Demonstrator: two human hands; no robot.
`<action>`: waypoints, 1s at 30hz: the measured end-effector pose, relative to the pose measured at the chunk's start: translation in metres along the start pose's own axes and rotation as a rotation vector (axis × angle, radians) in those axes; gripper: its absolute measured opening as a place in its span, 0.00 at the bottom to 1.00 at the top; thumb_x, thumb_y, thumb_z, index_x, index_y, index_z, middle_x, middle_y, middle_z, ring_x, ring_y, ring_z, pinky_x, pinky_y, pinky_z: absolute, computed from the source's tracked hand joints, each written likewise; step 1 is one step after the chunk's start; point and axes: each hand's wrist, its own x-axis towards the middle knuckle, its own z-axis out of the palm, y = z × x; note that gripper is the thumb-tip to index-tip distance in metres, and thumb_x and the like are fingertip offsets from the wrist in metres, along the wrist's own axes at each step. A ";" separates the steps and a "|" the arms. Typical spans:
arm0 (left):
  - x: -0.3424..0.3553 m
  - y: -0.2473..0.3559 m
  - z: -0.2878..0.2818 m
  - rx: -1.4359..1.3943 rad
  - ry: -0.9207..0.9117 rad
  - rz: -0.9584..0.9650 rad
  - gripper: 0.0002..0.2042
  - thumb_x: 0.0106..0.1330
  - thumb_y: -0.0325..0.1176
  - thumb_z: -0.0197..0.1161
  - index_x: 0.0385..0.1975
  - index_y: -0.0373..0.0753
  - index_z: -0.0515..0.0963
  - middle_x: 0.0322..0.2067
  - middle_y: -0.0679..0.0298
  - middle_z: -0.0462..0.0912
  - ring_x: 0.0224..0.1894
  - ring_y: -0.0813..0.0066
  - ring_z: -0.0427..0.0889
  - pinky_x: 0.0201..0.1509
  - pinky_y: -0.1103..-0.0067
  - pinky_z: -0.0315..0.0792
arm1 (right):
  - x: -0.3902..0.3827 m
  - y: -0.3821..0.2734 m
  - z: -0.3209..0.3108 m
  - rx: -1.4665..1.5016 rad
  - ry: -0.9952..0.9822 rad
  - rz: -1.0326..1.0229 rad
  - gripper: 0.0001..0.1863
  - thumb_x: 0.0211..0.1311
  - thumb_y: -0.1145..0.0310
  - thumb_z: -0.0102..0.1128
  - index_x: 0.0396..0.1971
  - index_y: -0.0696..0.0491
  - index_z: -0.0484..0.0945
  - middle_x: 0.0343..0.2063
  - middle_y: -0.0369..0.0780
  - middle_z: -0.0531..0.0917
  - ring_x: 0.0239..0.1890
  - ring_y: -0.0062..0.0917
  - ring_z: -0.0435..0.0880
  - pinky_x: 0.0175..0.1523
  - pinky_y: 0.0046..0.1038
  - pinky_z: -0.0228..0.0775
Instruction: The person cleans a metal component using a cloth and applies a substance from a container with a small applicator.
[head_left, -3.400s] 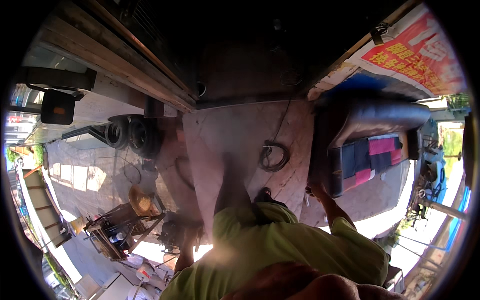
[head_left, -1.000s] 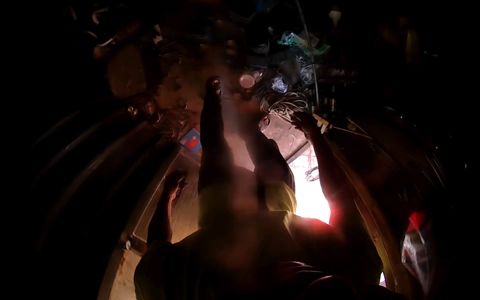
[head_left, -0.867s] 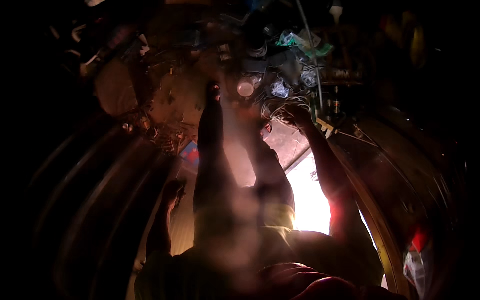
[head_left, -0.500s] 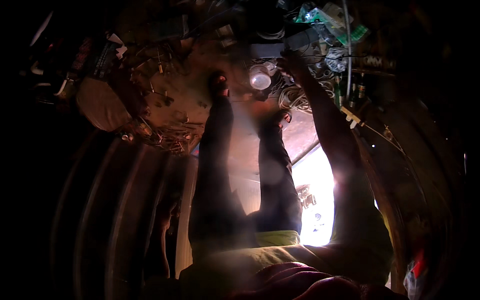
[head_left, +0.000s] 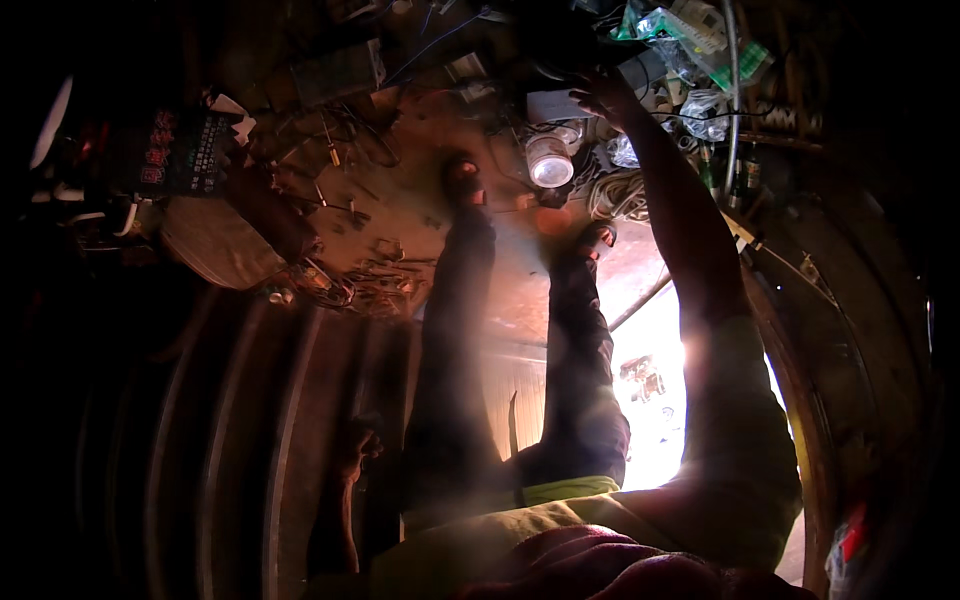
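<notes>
My right arm stretches forward to the cluttered far side of the floor. There my right hand (head_left: 603, 95) is open, its fingers apart, above a grey box-like piece (head_left: 560, 105). A white, round plastic tub (head_left: 549, 165) lies just nearer, to the left of the forearm. Beside it, a coil of pale cable (head_left: 620, 195) lies partly behind the forearm. My left hand (head_left: 360, 443) hangs low at my left side, next to my leg. It is in deep shadow, so its finger pose and anything in it cannot be made out.
Green and clear plastic packaging (head_left: 690, 45) lies at the far right by an upright metal pipe (head_left: 733, 100). At left are a dark printed bag (head_left: 185, 150), a screwdriver-like tool (head_left: 331, 150) and scattered scraps (head_left: 385, 275). Ridged panels (head_left: 240, 430) run along the lower left; bright light enters between legs and right arm.
The view has shifted, so the scene sits further right and lower. My right hand has reached farther forward past the white tub, its fingers now more plainly stretched. My left hand still hangs down.
</notes>
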 end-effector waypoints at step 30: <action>-0.032 0.078 -0.004 0.432 0.021 0.300 0.20 0.66 0.37 0.66 0.53 0.31 0.76 0.43 0.55 0.82 0.41 0.63 0.83 0.44 0.70 0.77 | -0.244 0.078 0.001 0.193 0.200 -0.459 0.27 0.66 0.69 0.63 0.65 0.48 0.69 0.37 0.39 0.84 0.34 0.24 0.85 0.38 0.26 0.79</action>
